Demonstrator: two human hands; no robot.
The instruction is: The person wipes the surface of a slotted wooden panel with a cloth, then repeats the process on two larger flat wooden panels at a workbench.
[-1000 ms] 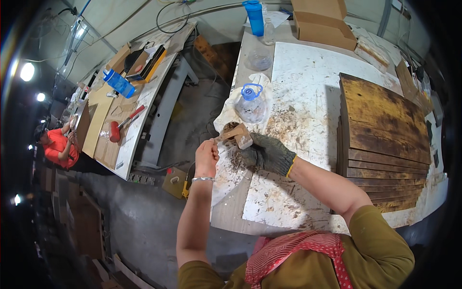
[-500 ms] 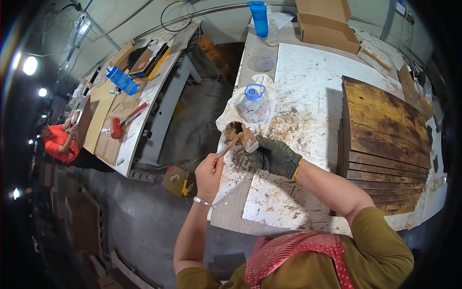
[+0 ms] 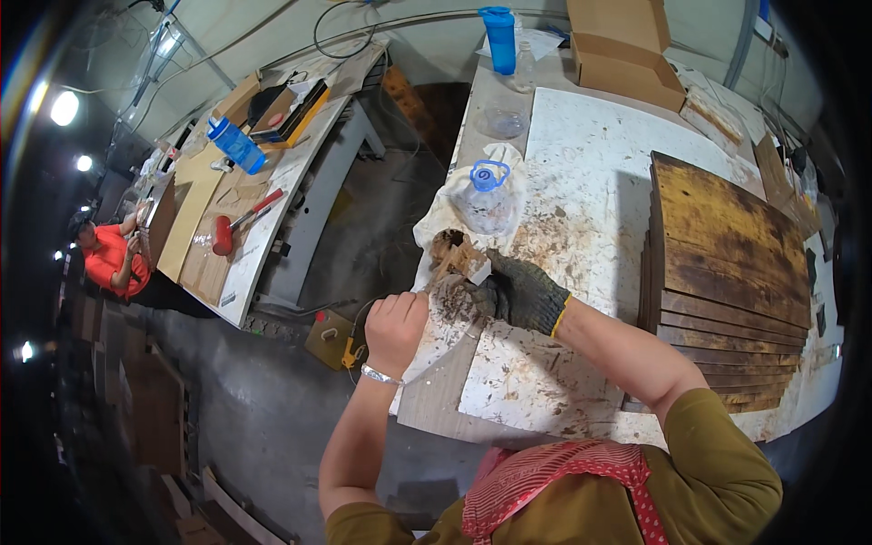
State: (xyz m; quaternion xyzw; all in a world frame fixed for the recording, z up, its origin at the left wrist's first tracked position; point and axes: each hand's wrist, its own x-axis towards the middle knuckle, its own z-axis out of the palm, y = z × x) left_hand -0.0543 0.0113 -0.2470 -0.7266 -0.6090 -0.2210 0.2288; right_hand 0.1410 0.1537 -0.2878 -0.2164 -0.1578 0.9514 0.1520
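Observation:
My bare left hand (image 3: 398, 325) is closed in a fist near the table's left edge. It grips a thin light-brown stick (image 3: 440, 272), whose lower part my fingers hide. My right hand (image 3: 525, 295), in a dark knitted glove with a yellow cuff, is wrapped round a small brown-and-white block (image 3: 475, 265). The stick's far end lies close to the block; whether they touch I cannot tell. Just beyond is a round brown tub (image 3: 449, 238) with a dark inside, standing on a stained pale cloth (image 3: 427, 222). A clear plastic jug with a blue handle (image 3: 489, 175) sits behind it.
Brown-stained boards (image 3: 731, 236) are stacked at the right on a smeared white sheet (image 3: 581, 145). An open cardboard box (image 3: 627, 64) and a blue bottle (image 3: 500, 41) stand at the back. A red-headed mallet (image 3: 223, 234) lies on the left table, where a person in orange (image 3: 116, 262) works.
My left hand has turned over, its back now facing up, and shifted slightly right. The stick has swung lower, and the block in my right hand has tilted a little. The whole view has shifted slightly.

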